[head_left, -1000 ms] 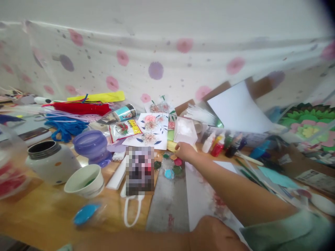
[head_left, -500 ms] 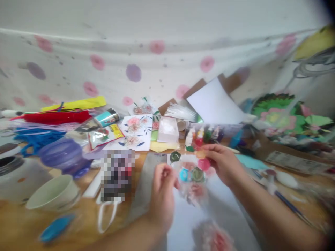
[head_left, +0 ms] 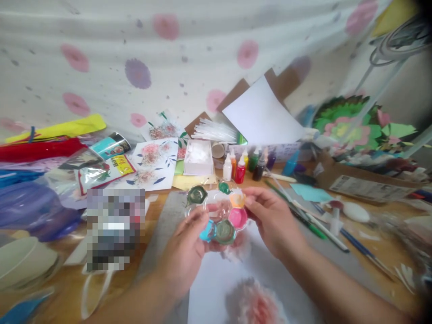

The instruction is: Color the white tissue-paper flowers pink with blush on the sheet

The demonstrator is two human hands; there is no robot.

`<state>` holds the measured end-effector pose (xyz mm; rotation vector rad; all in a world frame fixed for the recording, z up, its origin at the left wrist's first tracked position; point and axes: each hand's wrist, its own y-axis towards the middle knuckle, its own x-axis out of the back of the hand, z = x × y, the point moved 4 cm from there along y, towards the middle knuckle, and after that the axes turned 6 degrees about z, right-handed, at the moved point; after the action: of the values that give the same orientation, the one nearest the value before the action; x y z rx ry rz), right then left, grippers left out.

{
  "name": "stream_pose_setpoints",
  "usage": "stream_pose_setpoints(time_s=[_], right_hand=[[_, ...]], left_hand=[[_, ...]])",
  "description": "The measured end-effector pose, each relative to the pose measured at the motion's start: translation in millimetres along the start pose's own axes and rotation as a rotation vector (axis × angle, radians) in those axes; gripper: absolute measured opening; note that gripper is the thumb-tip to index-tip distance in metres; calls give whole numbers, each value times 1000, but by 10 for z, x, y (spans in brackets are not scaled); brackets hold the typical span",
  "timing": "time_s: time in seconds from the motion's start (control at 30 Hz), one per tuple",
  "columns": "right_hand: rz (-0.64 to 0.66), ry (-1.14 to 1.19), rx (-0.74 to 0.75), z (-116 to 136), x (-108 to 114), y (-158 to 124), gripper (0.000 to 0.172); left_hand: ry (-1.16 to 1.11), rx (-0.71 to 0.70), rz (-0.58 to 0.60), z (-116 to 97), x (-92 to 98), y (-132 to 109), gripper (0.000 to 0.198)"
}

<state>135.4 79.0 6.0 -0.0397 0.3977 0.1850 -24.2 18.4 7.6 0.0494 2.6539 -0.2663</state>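
Note:
Between my two hands is a clear plastic paint palette (head_left: 216, 198), lifted above the white paper. Its round wells hold green, orange, pink, blue and olive paint. My left hand (head_left: 189, 243) grips its lower left side, with some fingers seen through or under the clear plastic. At the right edge, my right hand (head_left: 266, 213) pinches it beside the orange and pink wells. Below lies the white paper (head_left: 209, 288) on a grey mat (head_left: 162, 238). A pink and white ruffled flower (head_left: 258, 303) rests on the paper near me; another pinkish shape is partly hidden behind the palette.
Small paint bottles (head_left: 240, 170) stand behind the palette, right of a white box (head_left: 198, 157). Brushes (head_left: 362, 249) and a green pencil (head_left: 313, 228) lie at the right. A pale bowl (head_left: 27, 256), a purple bowl (head_left: 43, 209) and a snack-like packet (head_left: 106, 173) occupy the left.
My left hand has come up to the palette and now grips it, where it was beside it before. The palette appears nearer and turned. The camera view has shifted right and down.

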Motion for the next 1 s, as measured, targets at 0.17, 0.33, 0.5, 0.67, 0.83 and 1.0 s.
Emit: stream_pose_setpoints(time_s=[0.17, 0.33, 0.5, 0.67, 0.83, 1.0], right_hand=[[124, -80, -3, 25, -72, -61, 40], [148, -159, -41, 6, -126, -82, 51], [146, -228, -27, -21, -147, -73, 48], [160, -245, -30, -5, -145, -78, 43], [187, -154, 12, 34, -117, -75, 34], [70, -162, 41, 57, -12, -44, 27]], left_hand=[[17, -14, -75, -34, 5, -36, 32], [84, -50, -118, -44, 23, -55, 38], [168, -60, -84, -11, 53, -49, 37], [174, -60, -73, 7, 65, -44, 36], [146, -41, -106, 20, 72, -31, 37], [130, -23, -102, 40, 75, -31, 35]])
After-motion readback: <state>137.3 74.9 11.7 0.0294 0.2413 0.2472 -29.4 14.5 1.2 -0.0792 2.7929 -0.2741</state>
